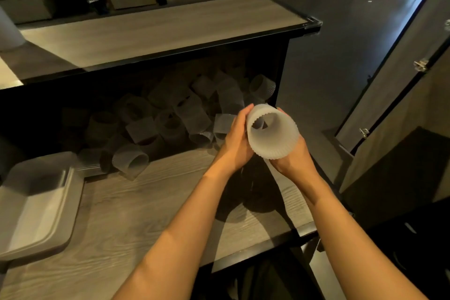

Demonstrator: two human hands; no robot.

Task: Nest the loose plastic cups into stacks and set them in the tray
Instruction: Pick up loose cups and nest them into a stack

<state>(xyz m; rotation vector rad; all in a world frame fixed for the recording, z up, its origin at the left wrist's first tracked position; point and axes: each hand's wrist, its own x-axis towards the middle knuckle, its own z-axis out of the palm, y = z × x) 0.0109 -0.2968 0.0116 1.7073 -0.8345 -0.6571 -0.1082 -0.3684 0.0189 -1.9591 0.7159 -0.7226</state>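
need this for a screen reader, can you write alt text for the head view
Both hands, left and right, hold a ribbed translucent white plastic cup over a grey wood-grain table, its open mouth facing the camera. Behind it a pile of loose ribbed cups lies in shadow under a shelf; a grey rectangular plastic tray sits at left.

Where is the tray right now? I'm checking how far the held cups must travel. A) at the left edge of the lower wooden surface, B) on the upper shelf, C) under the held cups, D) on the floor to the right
A: the tray sits at the left edge of the lower wooden surface, well left of the ribbed cups held between the left hand and right hand.
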